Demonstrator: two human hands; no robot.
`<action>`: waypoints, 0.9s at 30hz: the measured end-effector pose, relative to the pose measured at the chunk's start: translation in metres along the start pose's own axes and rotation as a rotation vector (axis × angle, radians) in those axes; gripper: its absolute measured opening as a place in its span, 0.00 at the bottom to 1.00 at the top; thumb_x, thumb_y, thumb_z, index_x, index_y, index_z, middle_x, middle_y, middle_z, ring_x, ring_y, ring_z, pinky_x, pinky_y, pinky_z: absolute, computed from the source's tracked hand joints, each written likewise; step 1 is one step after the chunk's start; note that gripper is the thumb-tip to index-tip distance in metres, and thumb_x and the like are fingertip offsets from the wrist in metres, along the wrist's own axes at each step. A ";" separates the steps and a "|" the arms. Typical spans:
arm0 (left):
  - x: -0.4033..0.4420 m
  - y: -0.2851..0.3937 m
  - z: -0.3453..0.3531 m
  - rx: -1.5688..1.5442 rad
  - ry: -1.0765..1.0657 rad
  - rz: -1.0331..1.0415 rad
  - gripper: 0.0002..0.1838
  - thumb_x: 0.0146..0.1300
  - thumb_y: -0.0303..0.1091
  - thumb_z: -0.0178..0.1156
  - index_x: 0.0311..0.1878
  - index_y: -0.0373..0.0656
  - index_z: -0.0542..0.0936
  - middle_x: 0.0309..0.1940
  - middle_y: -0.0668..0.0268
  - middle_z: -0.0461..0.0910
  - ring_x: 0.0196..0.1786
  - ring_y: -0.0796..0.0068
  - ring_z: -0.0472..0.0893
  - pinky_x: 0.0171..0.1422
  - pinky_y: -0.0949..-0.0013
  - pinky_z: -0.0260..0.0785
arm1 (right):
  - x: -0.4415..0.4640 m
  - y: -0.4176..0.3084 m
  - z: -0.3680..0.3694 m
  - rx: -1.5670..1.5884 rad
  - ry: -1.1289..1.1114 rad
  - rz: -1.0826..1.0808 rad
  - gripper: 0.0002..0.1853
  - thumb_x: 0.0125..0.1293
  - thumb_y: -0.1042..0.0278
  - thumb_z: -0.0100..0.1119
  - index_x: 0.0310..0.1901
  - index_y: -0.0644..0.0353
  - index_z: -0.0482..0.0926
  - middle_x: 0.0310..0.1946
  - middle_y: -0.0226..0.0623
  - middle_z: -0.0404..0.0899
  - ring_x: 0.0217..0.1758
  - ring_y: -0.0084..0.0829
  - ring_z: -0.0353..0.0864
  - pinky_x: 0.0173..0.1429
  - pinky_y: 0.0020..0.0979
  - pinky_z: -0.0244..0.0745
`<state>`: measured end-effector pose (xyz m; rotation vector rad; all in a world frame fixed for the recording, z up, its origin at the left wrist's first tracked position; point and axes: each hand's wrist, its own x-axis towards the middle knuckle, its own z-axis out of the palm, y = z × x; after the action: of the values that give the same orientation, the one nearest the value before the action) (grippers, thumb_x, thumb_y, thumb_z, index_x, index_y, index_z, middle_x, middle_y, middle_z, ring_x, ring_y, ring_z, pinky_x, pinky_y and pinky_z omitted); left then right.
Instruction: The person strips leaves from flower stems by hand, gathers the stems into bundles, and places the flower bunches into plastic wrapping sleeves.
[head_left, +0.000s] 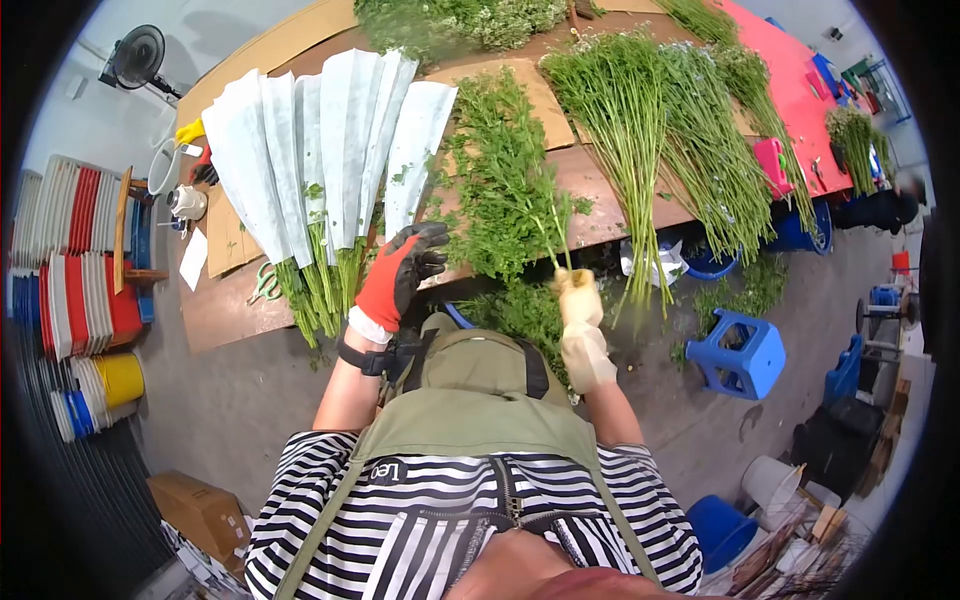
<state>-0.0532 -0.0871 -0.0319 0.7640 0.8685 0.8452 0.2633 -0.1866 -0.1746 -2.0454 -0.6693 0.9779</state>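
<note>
My right hand (580,318), in a cream rubber glove, is closed round a couple of thin green stems (558,235) at the table's front edge. My left hand (405,268), in a red and black work glove, has its fingers bent and apart beside a pile of leafy cut greens (495,165); nothing shows in it. Left of that hand lie several flower bunches wrapped in white paper (340,150), their bare stems (325,285) toward me. Green-handled scissors (266,284) rest near those stems. Long-stemmed flowers (625,150) are spread to the right.
A brown table (235,315) carries cardboard sheets and more greenery (470,25) at its back. On the floor at right stands a blue stool (740,355), near fallen foliage (745,290). Leafy cuttings (515,315) hang below the table edge. A cardboard box (200,515) sits at lower left.
</note>
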 end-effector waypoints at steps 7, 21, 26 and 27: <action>0.014 0.001 0.005 -0.016 -0.018 -0.024 0.22 0.81 0.43 0.53 0.70 0.39 0.75 0.63 0.60 0.81 0.51 0.71 0.82 0.58 0.67 0.76 | -0.009 -0.032 -0.047 -0.285 0.303 -0.677 0.08 0.68 0.66 0.68 0.42 0.61 0.87 0.32 0.42 0.84 0.36 0.43 0.83 0.44 0.39 0.76; 0.068 0.002 0.084 0.181 -0.169 -0.063 0.23 0.78 0.53 0.57 0.58 0.43 0.84 0.52 0.69 0.87 0.40 0.76 0.84 0.43 0.74 0.78 | -0.097 -0.044 -0.053 -0.027 -0.144 -0.324 0.28 0.67 0.62 0.71 0.65 0.65 0.76 0.39 0.43 0.89 0.45 0.34 0.89 0.52 0.31 0.80; 0.027 -0.035 0.132 0.265 -0.243 -0.152 0.28 0.76 0.54 0.59 0.63 0.39 0.80 0.54 0.67 0.85 0.48 0.75 0.84 0.48 0.70 0.78 | -0.100 -0.091 -0.040 0.077 -0.342 -0.081 0.19 0.77 0.60 0.58 0.62 0.64 0.77 0.29 0.38 0.88 0.33 0.28 0.86 0.38 0.25 0.77; 0.022 -0.031 0.137 0.316 -0.253 -0.150 0.29 0.76 0.54 0.59 0.65 0.38 0.78 0.55 0.66 0.84 0.50 0.74 0.84 0.50 0.69 0.78 | -0.103 -0.098 -0.044 0.171 -0.395 -0.013 0.17 0.77 0.62 0.57 0.61 0.62 0.78 0.27 0.37 0.88 0.29 0.26 0.84 0.33 0.24 0.74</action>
<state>0.0841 -0.1121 -0.0058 1.0431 0.8288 0.4694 0.2275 -0.2210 -0.0340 -1.7119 -0.7702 1.4004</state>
